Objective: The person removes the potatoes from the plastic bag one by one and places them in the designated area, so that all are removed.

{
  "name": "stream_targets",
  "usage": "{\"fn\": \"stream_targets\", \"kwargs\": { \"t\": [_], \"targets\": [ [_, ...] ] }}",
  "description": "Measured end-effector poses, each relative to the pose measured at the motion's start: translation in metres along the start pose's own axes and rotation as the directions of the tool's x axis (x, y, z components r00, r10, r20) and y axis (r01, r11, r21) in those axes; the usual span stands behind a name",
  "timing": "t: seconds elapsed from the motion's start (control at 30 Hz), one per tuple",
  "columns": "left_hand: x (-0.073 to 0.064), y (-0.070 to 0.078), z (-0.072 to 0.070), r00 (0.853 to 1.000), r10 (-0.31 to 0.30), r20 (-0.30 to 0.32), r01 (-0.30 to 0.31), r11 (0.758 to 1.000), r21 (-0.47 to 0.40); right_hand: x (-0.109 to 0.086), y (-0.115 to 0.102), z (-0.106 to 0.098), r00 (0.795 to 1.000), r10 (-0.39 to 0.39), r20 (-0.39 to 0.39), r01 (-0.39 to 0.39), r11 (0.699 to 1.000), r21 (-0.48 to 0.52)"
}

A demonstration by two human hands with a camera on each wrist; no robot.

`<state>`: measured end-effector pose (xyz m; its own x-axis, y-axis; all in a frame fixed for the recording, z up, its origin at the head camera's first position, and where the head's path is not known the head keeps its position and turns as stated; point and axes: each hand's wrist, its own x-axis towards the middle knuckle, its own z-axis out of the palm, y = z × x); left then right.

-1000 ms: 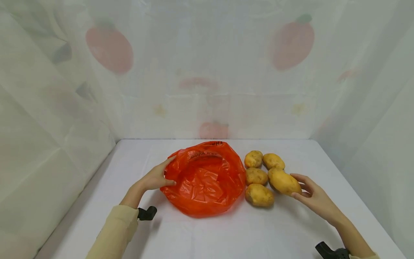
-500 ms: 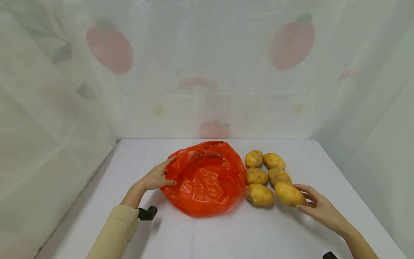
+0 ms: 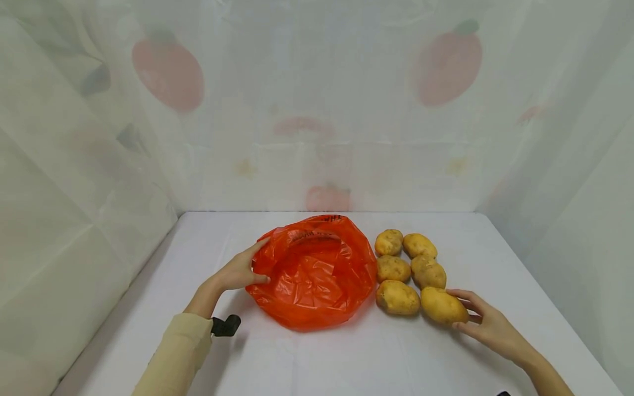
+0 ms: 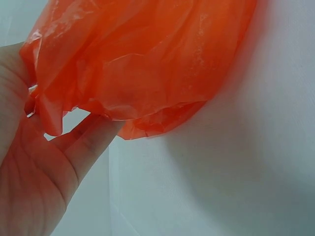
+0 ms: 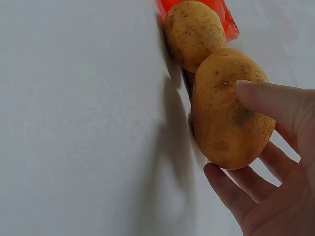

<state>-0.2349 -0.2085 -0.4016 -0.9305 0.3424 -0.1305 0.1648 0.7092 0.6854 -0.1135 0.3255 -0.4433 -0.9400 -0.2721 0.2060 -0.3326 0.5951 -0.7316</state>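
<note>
In the head view my left hand [image 3: 240, 270] holds the left rim of a red plastic bag [image 3: 312, 286], whose mouth gapes upward with dark print along the far rim. The left wrist view shows thin plastic [image 4: 138, 64] gathered between thumb and fingers. On the right, my right hand [image 3: 490, 327] grips a yellow potato [image 3: 442, 306] by its right end, low at the table. Seen from the right wrist, the thumb [image 5: 268, 101] lies on top of this potato and the fingertips reach its lower side. Another potato [image 5: 193, 35] shows just beyond it.
Several more potatoes stand in two columns right of the bag, among them a front-left potato [image 3: 398, 297] and a back-right one [image 3: 420, 246]. A white cloth covers the table [image 3: 342, 366]. Pale curtains [image 3: 376, 165] with faded fruit prints enclose the back and sides.
My right hand has brought its potato toward me and down to the front of the right column, uncovering the potato behind it. The left hand and bag have stayed put.
</note>
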Motion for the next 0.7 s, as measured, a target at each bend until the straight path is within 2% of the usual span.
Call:
{"fn": "stream_targets", "kwargs": {
  "t": [0.4,0.7],
  "targets": [
    [-0.0014,0.0007,-0.0002,1.000,0.007,0.001,-0.007,1.000,-0.012,-0.0028,0.0030,0.0036,0.999,-0.044,-0.022,0.042,0.997,-0.064],
    [-0.0013,0.0028,-0.0009,1.000,-0.012,0.001,0.013,1.000,-0.008,-0.0020,0.0066,0.0033,1.000,-0.028,-0.010,0.027,0.992,-0.119]
  ]
}}
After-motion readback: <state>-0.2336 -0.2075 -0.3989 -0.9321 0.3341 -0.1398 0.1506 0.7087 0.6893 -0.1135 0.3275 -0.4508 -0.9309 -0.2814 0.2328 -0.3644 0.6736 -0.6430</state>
